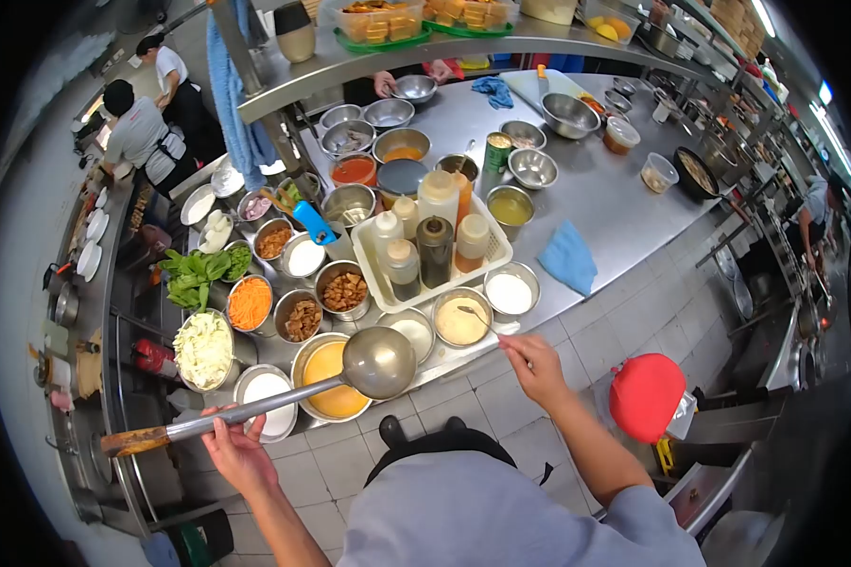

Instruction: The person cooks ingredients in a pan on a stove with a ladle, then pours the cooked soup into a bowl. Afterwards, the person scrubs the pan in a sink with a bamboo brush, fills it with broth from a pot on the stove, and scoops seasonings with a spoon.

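My left hand [234, 442] is wrapped round the metal handle of a large ladle [380, 362] with a wooden grip end. The ladle's round bowl hangs over the counter edge, above a container of orange liquid [336, 380]. In my right hand [533, 364] is a small spoon [480, 319], its tip over a metal container of pale yellow powder [462, 317]. Beside that stand a container of white powder [510, 291] and a white basket [399, 304] of squeeze bottles. Shredded carrot [250, 303] and shredded cabbage [203, 348] fill containers on the left.
A steel shelf [501, 42] crosses above the counter, with a co-worker's hands behind it. A blue cloth [568, 258] lies near the counter's front edge. A red round object [647, 397] is at my right. Two people stand at the far left, another at the far right.
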The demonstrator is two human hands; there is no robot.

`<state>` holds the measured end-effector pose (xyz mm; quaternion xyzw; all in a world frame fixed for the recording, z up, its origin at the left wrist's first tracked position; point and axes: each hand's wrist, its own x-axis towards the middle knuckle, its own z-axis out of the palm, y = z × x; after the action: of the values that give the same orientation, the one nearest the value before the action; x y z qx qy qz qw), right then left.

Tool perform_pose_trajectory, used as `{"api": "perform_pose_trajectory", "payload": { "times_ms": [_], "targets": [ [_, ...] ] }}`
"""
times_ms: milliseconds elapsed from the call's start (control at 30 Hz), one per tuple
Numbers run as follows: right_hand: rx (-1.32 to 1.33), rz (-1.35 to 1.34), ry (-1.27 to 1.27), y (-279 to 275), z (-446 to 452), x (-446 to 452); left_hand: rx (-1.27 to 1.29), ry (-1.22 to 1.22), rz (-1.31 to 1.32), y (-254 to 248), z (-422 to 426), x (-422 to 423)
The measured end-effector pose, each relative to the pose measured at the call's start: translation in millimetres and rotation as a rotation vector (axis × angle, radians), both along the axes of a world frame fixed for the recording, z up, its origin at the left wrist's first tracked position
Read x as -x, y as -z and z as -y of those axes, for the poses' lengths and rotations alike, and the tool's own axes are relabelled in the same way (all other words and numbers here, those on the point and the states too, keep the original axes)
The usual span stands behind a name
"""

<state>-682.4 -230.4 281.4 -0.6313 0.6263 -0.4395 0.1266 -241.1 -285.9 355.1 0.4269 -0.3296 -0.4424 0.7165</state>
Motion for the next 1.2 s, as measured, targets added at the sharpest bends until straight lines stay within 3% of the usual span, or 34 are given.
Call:
{"api": "perform_pose_trajectory", "payload": {
  "times_ms": [133, 200, 233, 300, 400, 600, 1133, 1200],
  "targets": [
    [-0.041, 0.021, -0.01, 23, -33, 7, -0.002, 0.005, 0.001, 2, 18, 15],
    [-0.198, 0.372, 0.081, 20, -35, 5, -0.006, 0.031, -0.006, 3, 26, 21],
    [-0.195, 0.377, 0.092, 18, -34, 6, -0.011, 0.041, -0.009, 3, 29, 23],
    [-0.065, 0.676, 0.239, 9, -17, 19, -0.013, 0.061, -0.002, 3, 34, 27],
    [-0.024, 0.449, 0.372, 4, 9, 51, -0.004, 0.092, -0.001, 3, 37, 34],
    [-0.15, 0.004, 0.346, 18, 51, 58, 0.028, 0.092, -0.001, 1, 33, 36],
    [-0.284, -0.059, 0.356, 29, 60, 59, 0.016, 0.087, -0.008, 6, 27, 19],
    [-0.136, 0.214, 0.334, 39, 62, 62, 0.009, 0.081, -0.008, 3, 29, 24]
  ]
}}
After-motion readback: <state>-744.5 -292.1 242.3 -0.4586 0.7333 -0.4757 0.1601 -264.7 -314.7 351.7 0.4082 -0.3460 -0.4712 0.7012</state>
